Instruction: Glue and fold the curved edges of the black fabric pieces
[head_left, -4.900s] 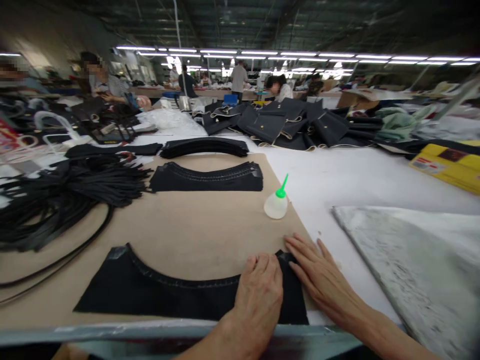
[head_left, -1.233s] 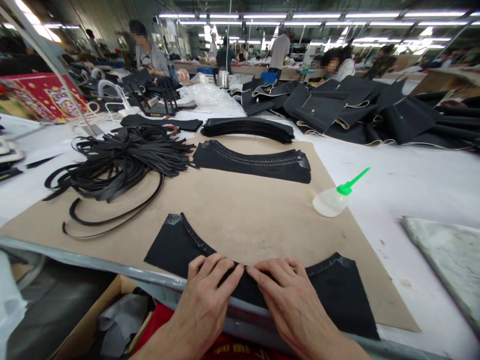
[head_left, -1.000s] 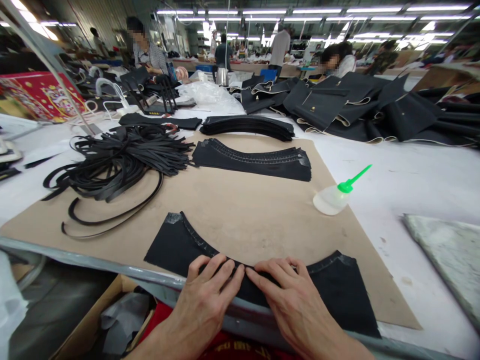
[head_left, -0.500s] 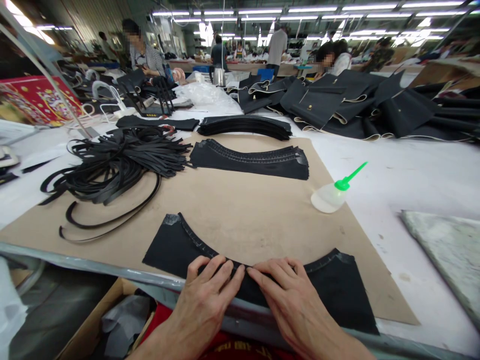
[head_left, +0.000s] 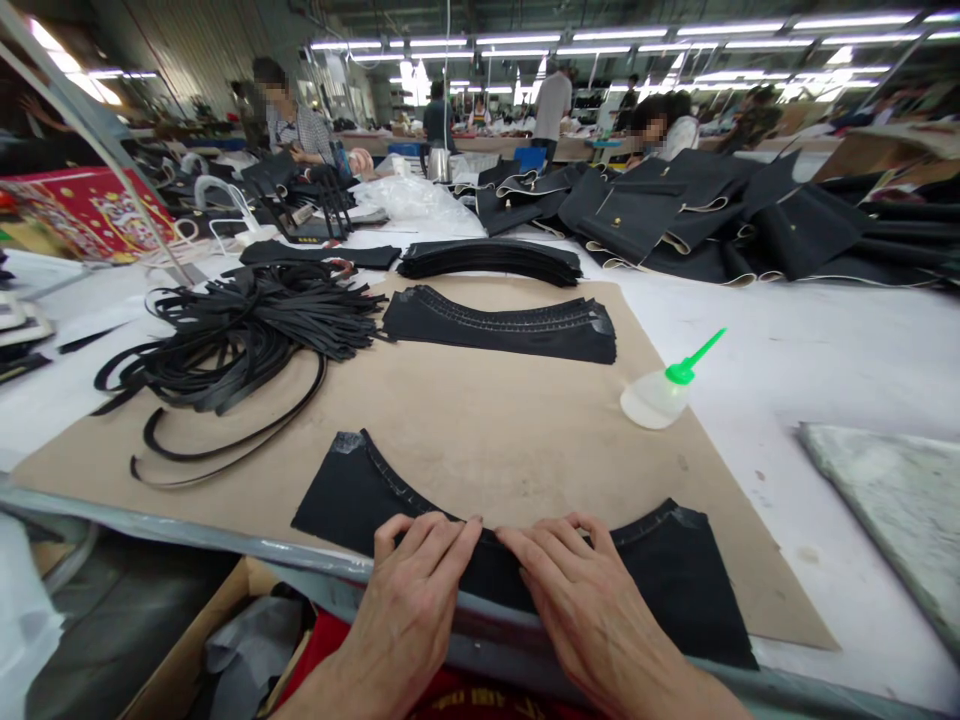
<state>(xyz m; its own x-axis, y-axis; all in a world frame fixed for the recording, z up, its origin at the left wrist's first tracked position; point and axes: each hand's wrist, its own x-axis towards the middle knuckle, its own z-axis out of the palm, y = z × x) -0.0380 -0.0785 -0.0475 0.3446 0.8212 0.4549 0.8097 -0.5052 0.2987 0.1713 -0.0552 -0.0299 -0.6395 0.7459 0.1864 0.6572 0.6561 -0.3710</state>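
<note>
A curved black fabric piece (head_left: 682,580) lies along the table's front edge, its concave upper edge folded over in a narrow, stitch-marked hem. At the middle of that hem, my left hand (head_left: 416,585) grips the edge with bent fingers. Just to its right, my right hand (head_left: 574,585) also has its fingers closed on the hem, the two sets of fingertips a small gap apart. Whitish patches show at the piece's upper corners. Beneath it is a brown sheet (head_left: 525,430). What lies under my fingertips is hidden.
Black strips (head_left: 225,335) lie heaped at the left. Farther back are similar curved pieces (head_left: 502,328) and a thick black stack (head_left: 487,262). A green-tipped squeeze bottle (head_left: 652,402) stands right, near a marbled slab (head_left: 892,500). Black panels (head_left: 675,215) pile up behind; people work beyond.
My left fingertips have shifted slightly up and left along the hem, and the gap to my right hand is wider. The right hand has barely moved. The view has tilted slightly.
</note>
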